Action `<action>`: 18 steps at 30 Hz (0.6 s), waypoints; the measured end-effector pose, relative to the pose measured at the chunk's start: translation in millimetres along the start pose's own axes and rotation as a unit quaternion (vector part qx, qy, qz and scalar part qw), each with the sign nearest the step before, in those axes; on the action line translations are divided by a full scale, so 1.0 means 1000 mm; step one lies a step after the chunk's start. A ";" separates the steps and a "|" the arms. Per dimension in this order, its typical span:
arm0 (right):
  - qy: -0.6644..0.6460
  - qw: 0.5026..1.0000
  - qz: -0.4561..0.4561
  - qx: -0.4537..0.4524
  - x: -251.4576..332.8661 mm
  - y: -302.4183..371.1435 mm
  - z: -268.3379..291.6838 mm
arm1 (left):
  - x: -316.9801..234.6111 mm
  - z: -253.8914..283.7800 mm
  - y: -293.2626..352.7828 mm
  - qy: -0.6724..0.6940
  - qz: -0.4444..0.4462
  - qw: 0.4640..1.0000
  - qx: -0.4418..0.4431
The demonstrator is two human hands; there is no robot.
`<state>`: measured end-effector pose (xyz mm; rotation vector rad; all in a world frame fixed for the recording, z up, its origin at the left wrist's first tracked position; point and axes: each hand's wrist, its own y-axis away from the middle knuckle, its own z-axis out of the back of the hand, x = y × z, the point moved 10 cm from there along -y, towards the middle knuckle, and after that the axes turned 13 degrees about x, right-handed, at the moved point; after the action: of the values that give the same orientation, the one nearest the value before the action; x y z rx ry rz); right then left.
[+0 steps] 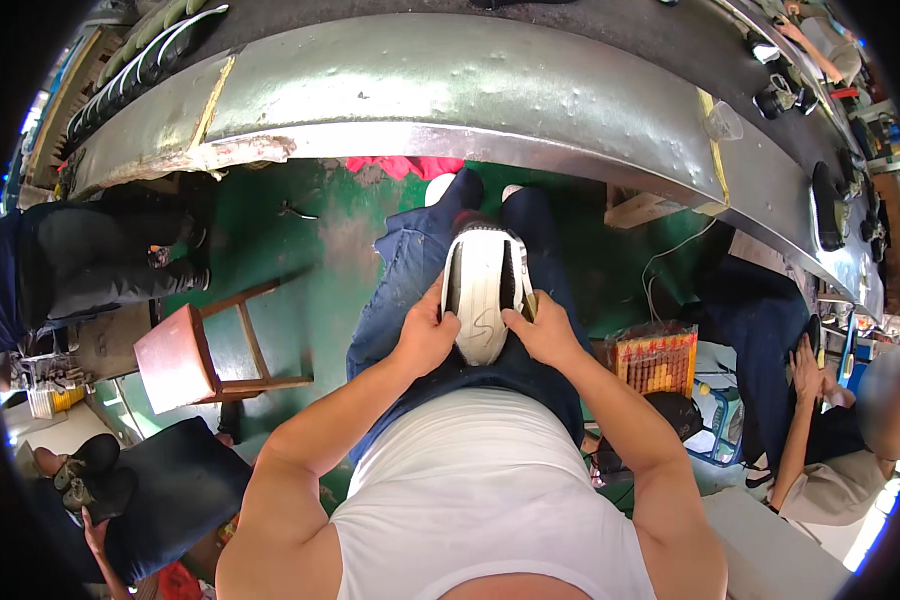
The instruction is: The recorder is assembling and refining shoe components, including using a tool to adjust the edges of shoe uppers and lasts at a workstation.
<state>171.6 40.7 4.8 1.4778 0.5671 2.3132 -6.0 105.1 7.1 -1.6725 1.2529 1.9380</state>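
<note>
A shoe (481, 280), white along its middle with a dark handwritten mark, is held lengthwise above my lap. Dark gaps show along both sides of the white part, inside a pale rim. My left hand (428, 328) grips its left edge, thumb on top and fingers curled underneath. On the opposite edge my right hand (548, 328) is closed the same way. A small yellowish piece shows beside my right thumb; I cannot tell whether it belongs to the shoe. The undersides of both hands are hidden.
A metal-topped bench (390, 85) curves across ahead, with shoes lying on its right part. On the green floor, a wooden stool (185, 358) lies to the left. A red-yellow package (655, 362) stands at right. Co-workers sit on both sides; one holds a dark shoe (90, 475).
</note>
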 end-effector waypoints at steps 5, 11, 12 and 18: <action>0.024 0.996 0.085 0.023 -0.020 -0.005 0.011 | 0.011 -0.015 -0.026 -0.047 -0.030 0.993 0.100; -0.034 0.997 -0.062 0.041 -0.031 0.041 0.049 | -0.013 -0.056 -0.022 0.173 0.023 0.955 0.239; -0.010 0.996 -0.068 0.053 -0.035 0.053 0.053 | -0.002 -0.051 -0.024 0.006 0.027 0.980 0.196; 0.244 0.954 0.123 0.122 0.027 0.083 0.045 | 0.004 -0.062 -0.026 -0.124 0.021 0.975 0.185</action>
<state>196.3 -11.2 84.1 1.1114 0.8669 2.9224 52.0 72.2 -3.7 -1.1925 1.4479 1.7364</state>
